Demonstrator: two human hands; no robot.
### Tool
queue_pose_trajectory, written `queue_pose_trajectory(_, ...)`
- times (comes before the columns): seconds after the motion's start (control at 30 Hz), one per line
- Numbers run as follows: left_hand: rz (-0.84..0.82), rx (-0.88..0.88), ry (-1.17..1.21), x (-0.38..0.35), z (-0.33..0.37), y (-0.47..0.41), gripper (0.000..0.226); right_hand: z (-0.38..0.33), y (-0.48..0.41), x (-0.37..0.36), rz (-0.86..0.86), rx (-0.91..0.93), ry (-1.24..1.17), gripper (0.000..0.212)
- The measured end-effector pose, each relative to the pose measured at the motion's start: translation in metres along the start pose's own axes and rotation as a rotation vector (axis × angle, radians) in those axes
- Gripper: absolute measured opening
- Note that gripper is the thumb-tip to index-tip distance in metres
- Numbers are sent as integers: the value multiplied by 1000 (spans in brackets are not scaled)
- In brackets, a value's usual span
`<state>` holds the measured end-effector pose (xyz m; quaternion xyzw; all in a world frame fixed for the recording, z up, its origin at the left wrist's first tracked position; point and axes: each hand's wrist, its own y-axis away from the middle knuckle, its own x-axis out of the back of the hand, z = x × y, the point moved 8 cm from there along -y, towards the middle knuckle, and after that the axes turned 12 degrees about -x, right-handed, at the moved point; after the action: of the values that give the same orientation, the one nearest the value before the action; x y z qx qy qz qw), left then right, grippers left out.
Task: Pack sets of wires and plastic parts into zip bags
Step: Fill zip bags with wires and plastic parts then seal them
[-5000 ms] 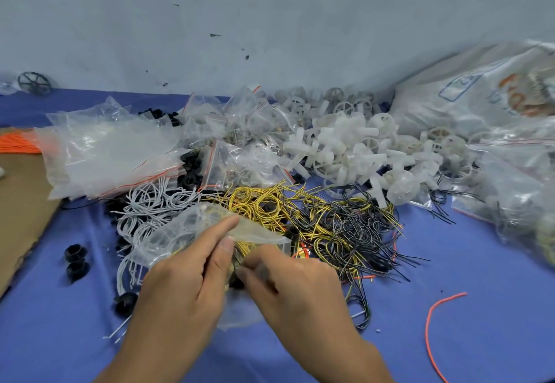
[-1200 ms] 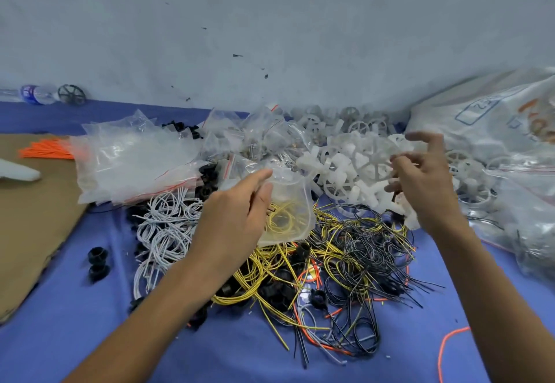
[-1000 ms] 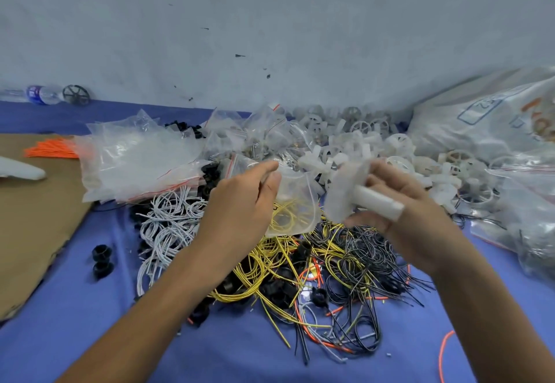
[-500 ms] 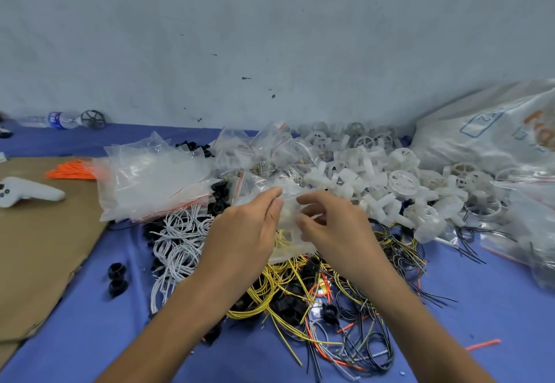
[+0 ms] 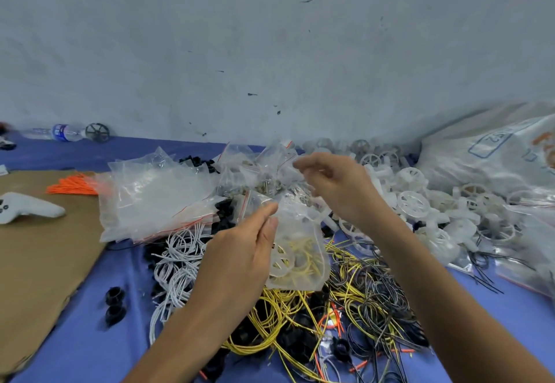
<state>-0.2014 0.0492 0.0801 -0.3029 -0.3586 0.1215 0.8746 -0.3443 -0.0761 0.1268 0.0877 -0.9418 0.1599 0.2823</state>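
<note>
Your right hand [image 5: 342, 187] lifts off the bag [image 5: 303, 262], its grip lost in blur; your left hand [image 5: 240, 256] pinches the bag's mouth. Sack [image 5: 480, 157] print unreadable.

**Wheel part bagged, right hand lifts off**

The white wheel part [image 5: 280, 260] that the right hand [image 5: 339, 187] carried a second ago now lies inside the zip bag [image 5: 312, 277], beside the yellow wire [image 5: 307, 258]. The right hand has left the bag's mouth and risen, fingers loosely curled, holding nothing. Only the left hand [image 5: 240, 259] now pinches the bag's top edge.
</note>
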Motion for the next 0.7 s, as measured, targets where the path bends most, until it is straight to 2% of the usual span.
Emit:
queue_pose_trajectory(0.13, -26, 9, -3, 1, 1, 4, 50, 22, -76, -62, -180, -7, 606, 49)
queue_pose_trajectory(0.23, -35, 18, -31, 2, -3, 5, 57, 44, -117, -103, -278, 32, 895, 60)
queue_pose_trajectory(0.3, -40, 28, -28, 2, -7, 4, 61, 52, -138, -119, -256, 79, 1032, 59)
queue_pose_trajectory(0.37, -26, 32, -20, 4, -11, 3, 64, 57, -153, -130, -183, 106, 1124, 49)
queue_pose_trajectory(0.47, 23, 48, -4, 9, -14, 4, 64, 61, -164, -138, -77, 108, 1189, 36)
queue_pose_trajectory(0.57, 3, 40, -1, 9, -13, 3, 63, 53, -164, -125, 84, 153, 1160, 37)
queue_pose_trajectory(0.63, -43, 35, -11, 7, -12, 1, 63, 39, -157, -98, 210, 153, 981, 34)
queue_pose_trajectory(0.7, -65, 34, -15, 6, -11, -1, 60, 30, -143, -58, 290, 77, 655, 27)
